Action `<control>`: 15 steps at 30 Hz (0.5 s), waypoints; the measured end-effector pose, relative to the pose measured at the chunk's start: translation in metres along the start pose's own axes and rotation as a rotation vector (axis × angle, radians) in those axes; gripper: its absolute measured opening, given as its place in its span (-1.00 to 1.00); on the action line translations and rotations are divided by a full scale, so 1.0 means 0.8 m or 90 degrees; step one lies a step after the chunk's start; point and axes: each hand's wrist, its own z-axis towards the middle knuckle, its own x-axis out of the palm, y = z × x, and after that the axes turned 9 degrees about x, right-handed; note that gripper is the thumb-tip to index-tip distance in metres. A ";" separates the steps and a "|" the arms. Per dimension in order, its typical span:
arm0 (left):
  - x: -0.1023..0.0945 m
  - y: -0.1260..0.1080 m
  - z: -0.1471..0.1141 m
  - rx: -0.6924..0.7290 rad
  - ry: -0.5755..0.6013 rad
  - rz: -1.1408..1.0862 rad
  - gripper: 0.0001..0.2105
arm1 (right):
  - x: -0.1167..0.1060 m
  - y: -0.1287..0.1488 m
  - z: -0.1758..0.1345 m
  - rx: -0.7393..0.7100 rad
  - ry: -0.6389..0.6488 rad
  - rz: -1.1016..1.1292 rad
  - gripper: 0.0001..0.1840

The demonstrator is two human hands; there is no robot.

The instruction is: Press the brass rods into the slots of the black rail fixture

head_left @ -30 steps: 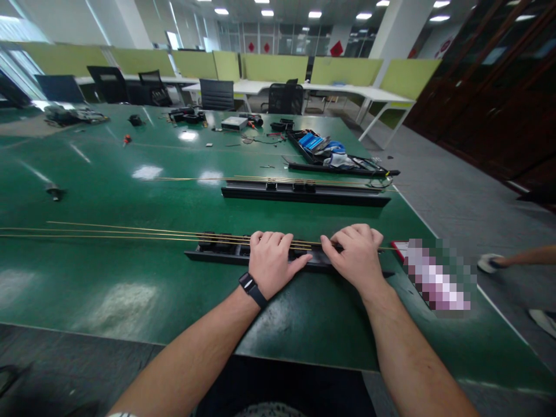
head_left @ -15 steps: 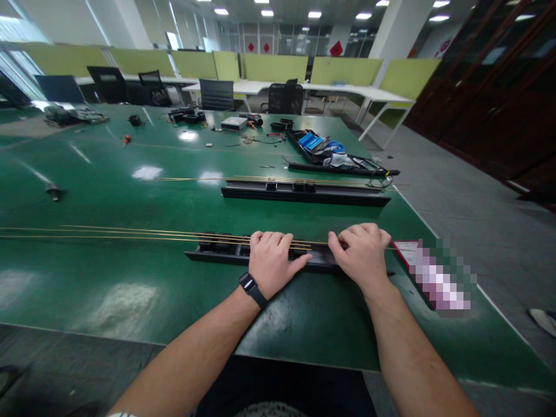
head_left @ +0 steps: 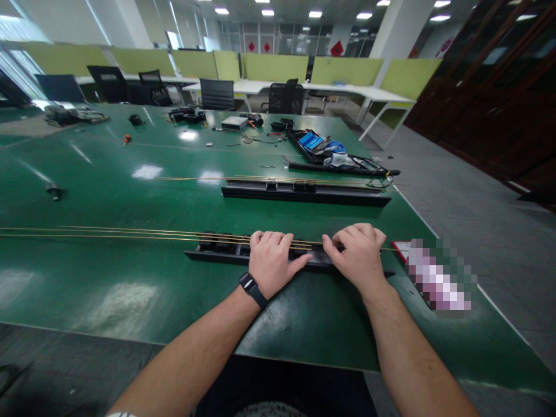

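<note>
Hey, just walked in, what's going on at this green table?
A person is working at the nearer black channel on the green table. The left hand rests across thin brass-coloured rods running along it. The right hand curls over a single rod farther right, its grip partly hidden. A second black channel lies beyond.

Lime partitions (head_left: 273,69), white desks (head_left: 347,90), grey floor (head_left: 460,185)

Some gold rods (head_left: 165,238) cut by left edge; red-edged panel (head_left: 436,278) blurred
</note>
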 end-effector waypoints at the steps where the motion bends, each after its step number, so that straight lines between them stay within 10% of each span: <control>1: 0.000 0.000 0.000 0.000 0.000 0.001 -0.52 | 0.000 -0.001 0.000 0.002 -0.003 -0.007 -0.57; 15: 0.001 0.000 0.000 0.003 -0.001 0.003 -0.52 | -0.002 -0.002 0.001 0.015 -0.011 -0.011 -0.55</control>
